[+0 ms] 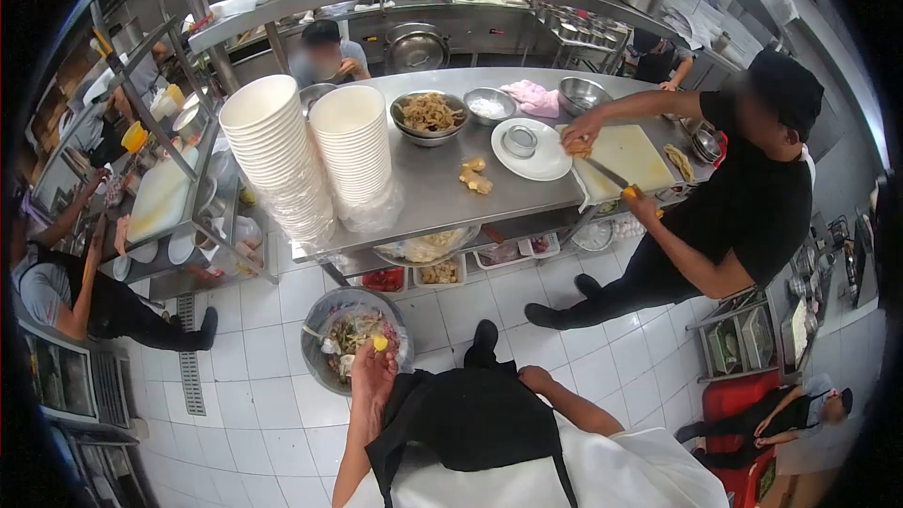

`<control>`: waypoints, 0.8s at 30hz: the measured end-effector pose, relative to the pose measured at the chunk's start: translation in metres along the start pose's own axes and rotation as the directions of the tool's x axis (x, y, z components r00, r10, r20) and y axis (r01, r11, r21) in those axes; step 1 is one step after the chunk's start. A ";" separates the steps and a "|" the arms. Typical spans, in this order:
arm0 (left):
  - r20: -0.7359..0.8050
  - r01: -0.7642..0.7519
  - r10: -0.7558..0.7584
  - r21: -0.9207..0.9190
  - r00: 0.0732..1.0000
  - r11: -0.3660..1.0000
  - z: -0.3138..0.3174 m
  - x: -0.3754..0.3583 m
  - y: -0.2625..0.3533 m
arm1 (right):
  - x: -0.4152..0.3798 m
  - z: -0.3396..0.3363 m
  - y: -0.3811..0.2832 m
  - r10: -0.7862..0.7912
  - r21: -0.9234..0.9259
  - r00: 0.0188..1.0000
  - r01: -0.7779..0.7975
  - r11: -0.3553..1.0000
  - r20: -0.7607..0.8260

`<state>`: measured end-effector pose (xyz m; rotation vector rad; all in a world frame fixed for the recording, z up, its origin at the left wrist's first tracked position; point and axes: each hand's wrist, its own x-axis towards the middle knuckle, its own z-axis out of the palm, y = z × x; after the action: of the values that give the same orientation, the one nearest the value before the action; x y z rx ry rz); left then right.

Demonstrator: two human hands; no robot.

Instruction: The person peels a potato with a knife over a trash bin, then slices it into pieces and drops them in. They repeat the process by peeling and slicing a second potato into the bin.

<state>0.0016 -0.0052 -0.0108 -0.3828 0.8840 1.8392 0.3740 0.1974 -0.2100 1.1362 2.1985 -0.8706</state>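
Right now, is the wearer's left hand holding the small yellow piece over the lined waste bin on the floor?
Yes, the left hand pinches the small yellow piece above the round plastic-lined waste bin holding food scraps.

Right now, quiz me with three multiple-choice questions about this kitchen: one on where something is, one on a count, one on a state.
1. Where is the scrap bin? A inside a sink; B on the tiled floor; C on a top shelf.
2. How many stacks of white bowls stand on the steel table? A one; B four; C two.
3. What is the left hand doing? A pinching a yellow piece over the bin; B hanging empty; C gripping a knife.
Answers: B, the bin sits on white tiles beside the table; C, two stacks stand side by side; A, the fingers close on the piece above the scraps.
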 end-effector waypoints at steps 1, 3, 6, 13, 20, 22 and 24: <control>-0.002 0.000 0.000 0.000 1.000 1.000 0.000 0.000 0.000 | 0.000 0.002 0.001 0.003 0.026 1.000 -0.003 1.000 -0.014; 0.005 -0.002 0.002 -0.001 1.000 1.000 -0.001 -0.001 0.001 | -0.001 -0.001 -0.001 0.022 0.036 1.000 -0.022 0.999 -0.004; 0.026 -0.005 0.005 -0.011 1.000 1.000 -0.003 -0.001 0.002 | -0.003 -0.009 -0.008 0.040 0.002 0.998 -0.040 0.999 0.039; 0.045 0.002 -0.001 -0.024 0.999 1.000 -0.009 0.003 0.003 | 0.002 -0.007 -0.002 -0.019 -0.028 0.999 0.020 0.999 0.042; 0.017 -0.014 0.014 -0.019 1.000 1.000 -0.009 0.001 0.006 | 0.016 0.004 0.009 -0.057 -0.054 0.996 0.061 0.997 0.068; 0.007 -0.015 0.015 -0.024 1.000 1.000 -0.007 0.001 0.006 | 0.016 0.004 0.011 -0.072 -0.049 0.997 0.074 0.996 0.043; 0.012 -0.017 0.017 -0.023 1.000 1.000 -0.007 0.001 0.007 | 0.016 0.005 0.012 -0.080 -0.045 0.996 0.081 0.996 0.025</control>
<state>-0.0059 -0.0113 -0.0129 -0.3790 0.8610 1.8667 0.3766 0.2070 -0.2277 1.0166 2.2474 -0.8573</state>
